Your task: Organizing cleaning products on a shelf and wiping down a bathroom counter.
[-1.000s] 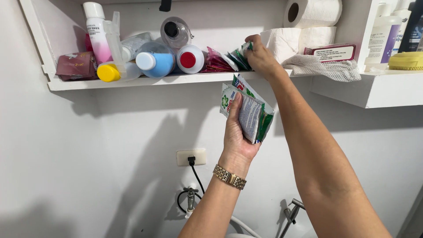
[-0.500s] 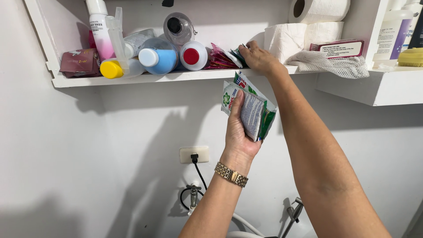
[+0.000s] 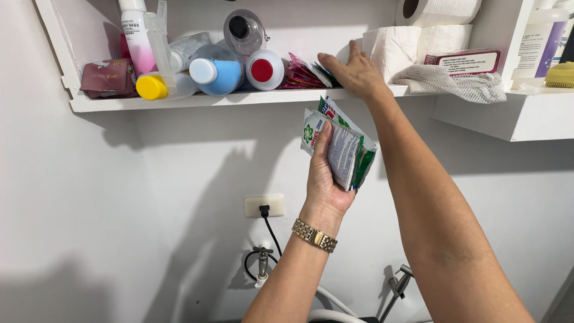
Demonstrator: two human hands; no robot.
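Head view: left hand clenched on green-white sachets below shelf; right hand open, fingers spread over red sachets at 12 o'clock, likely gathering step; next move calls for pinching one

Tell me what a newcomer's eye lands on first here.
The left hand, mid-frame, grips a fanned stack of green-and-white sachets just below the white shelf. The right hand lies open on the shelf edge, beside red and green sachets. Left of those lie toppled bottles, one blue bottle and one with a yellow cap.
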